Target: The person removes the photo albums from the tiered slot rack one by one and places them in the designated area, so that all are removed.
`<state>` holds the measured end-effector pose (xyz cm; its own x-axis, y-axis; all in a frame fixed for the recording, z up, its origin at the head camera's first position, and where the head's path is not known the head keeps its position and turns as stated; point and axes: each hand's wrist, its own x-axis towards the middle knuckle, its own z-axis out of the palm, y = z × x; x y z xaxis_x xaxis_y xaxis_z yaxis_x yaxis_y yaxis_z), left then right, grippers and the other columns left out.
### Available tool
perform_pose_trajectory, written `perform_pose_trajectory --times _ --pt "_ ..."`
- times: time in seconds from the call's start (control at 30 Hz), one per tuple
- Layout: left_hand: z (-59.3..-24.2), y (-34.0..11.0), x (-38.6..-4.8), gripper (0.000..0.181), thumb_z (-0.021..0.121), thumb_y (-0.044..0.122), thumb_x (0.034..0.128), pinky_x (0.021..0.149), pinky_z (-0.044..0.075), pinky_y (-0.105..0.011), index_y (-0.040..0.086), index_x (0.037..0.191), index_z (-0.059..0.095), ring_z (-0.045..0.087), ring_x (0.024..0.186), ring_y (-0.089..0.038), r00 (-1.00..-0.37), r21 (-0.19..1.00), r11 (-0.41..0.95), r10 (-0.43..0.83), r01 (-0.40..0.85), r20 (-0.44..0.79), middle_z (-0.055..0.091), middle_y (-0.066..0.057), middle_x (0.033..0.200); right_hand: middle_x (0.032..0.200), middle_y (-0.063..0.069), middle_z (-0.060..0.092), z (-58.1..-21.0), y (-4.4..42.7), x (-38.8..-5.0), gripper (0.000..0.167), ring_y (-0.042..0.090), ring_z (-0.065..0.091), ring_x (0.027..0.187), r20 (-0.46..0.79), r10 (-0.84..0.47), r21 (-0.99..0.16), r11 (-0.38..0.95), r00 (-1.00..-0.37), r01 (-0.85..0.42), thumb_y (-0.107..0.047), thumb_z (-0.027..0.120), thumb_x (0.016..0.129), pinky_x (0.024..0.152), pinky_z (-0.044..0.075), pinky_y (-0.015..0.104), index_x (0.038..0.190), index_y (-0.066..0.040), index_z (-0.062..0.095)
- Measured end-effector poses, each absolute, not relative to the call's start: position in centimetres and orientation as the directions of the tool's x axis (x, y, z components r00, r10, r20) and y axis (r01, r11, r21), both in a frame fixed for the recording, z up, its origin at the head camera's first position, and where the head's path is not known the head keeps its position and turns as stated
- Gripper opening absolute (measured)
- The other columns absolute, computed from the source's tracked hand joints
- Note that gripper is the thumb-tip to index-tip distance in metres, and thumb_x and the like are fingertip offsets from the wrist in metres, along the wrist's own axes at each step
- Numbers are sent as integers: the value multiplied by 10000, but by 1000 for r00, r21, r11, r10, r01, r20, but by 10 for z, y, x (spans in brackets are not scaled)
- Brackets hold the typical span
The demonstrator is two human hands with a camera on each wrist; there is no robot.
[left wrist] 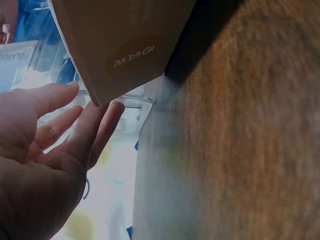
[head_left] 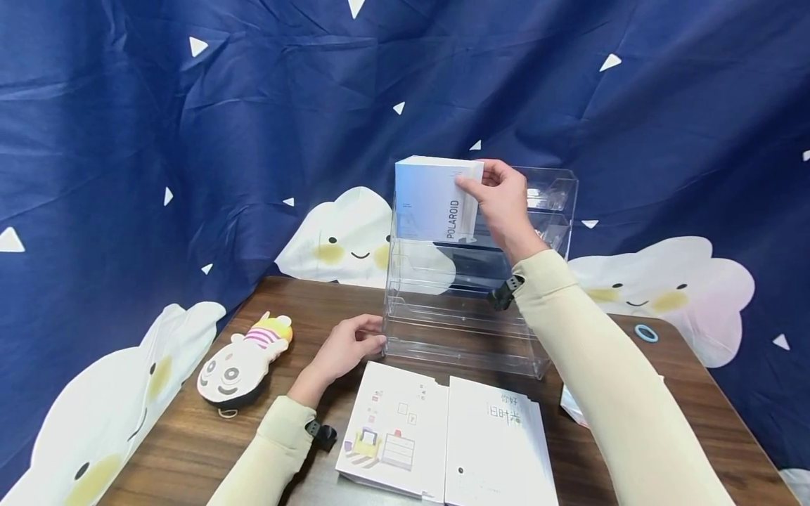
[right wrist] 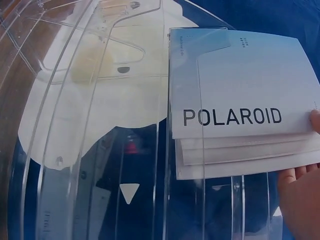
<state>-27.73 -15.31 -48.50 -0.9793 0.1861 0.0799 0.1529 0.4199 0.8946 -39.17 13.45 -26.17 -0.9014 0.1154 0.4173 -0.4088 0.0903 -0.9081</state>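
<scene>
My right hand grips a stack of blue-and-white notebooks by its right edge, thumb on the front cover and fingers behind. The cover reads POLAROID, and in the right wrist view several paper layers show beneath it. The stack stands in the top tier of a clear acrylic rack, behind its transparent front lip. At the rack's lower left corner is my left hand, its fingers loosely extended and holding nothing. Its fingertips are at the rack's side; whether they touch it I cannot tell.
Two stacks of white notebooks lie side by side before the rack. A plush toy lies at the left. At the right are a blue ring and a white item partly behind my sleeve. A blue curtain hangs behind.
</scene>
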Motion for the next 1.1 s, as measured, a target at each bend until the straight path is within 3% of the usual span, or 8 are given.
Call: perform_pose_trajectory --times 0.3,1.1 --pt "-485 -150 -276 402 772 133 1068 937 705 -351 40 1453 700 781 1123 -223 -976 901 404 201 161 85 797 -143 1301 898 -114 712 -250 137 -389 227 67 681 889 433 112 -900 105 -894 -423 -76 884 947 805 566 241 1132 -90 754" --pt "-485 -151 -277 390 787 153 1059 954 701 -368 95 1439 723 775 1103 -201 -977 890 428 200 157 76 802 -96 1281 968 -114 750 -230 160 -377 234 60 704 946 446 112 -893 112 -888 -435 -93 882 969 841 585 203 1172 -110 766"
